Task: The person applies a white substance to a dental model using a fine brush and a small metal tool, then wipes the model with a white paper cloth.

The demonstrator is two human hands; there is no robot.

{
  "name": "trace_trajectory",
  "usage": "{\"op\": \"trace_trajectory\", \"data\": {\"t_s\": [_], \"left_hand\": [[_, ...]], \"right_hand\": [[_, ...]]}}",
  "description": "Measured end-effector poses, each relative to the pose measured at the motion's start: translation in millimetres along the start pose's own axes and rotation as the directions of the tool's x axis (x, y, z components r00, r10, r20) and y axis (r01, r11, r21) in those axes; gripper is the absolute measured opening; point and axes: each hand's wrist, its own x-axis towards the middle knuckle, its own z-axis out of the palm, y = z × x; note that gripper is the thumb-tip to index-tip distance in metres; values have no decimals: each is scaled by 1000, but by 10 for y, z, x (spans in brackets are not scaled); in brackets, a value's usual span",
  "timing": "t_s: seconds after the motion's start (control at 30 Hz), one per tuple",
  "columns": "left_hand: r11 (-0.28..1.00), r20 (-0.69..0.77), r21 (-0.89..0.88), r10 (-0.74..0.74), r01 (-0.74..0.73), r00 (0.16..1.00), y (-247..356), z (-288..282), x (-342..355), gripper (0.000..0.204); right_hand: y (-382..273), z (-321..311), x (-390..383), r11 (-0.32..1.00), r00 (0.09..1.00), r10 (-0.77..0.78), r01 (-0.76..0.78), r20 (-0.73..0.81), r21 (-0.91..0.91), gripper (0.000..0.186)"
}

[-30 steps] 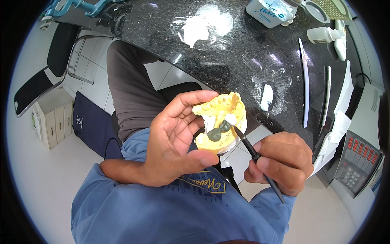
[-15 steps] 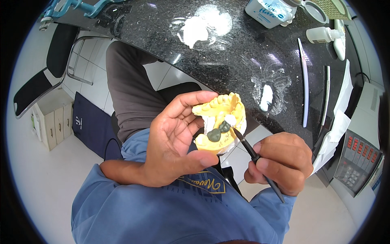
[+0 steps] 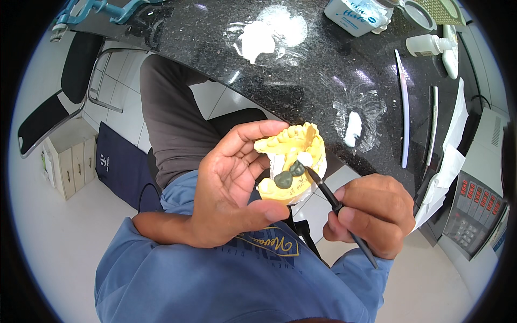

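My left hand (image 3: 229, 185) is curled around a yellow dental cast (image 3: 283, 144), fingers behind it and thumb at its lower edge. Two dark green tooth crowns (image 3: 284, 179) sit side by side on the cast, and a small white tooth (image 3: 305, 159) stands beside them. Pinched in my right hand (image 3: 374, 212) is a slim black brush-like tool (image 3: 336, 204) with a dark pointed tip. That tip is at the cast, right beside the upper green crown; whether it touches cannot be made out.
A dark speckled counter (image 3: 188, 37) carries white paste smears (image 3: 258, 43), a small white blob (image 3: 353, 129), a pale strip (image 3: 402, 107), a plastic tub (image 3: 355, 19) and a small white bottle (image 3: 425, 46). A grey device (image 3: 476, 202) with red displays stands right; a chair (image 3: 75, 81) left.
The tool tip has shifted very slightly up and left along the edge of the upper green crown. Both hands keep their holds.
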Motion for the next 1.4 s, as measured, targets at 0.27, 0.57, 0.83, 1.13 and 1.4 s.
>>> {"op": "trace_trajectory", "data": {"t_s": [0.27,0.57,0.83,1.13,1.4], "left_hand": [[1000,8,-2,13,-13,1000,-11,-10,-3,81],[1000,2,3,-16,16,1000,18,-12,-10,83],[1000,11,12,-11,11,1000,-2,-30,-11,84],[1000,19,-6,1,-1,1000,1,-20,1,83],[1000,6,0,-6,6,1000,7,-10,4,81]], "right_hand": [[9,-1,5,1000,1000,-3,3,5,9,23],[-10,-20,17,999,999,39,-38,-13,34,26],[-42,-24,28,996,996,89,-89,11,24,24],[-24,-22,16,997,998,58,-58,1,44,24],[-15,-20,29,998,998,51,-51,25,21,23]]}}
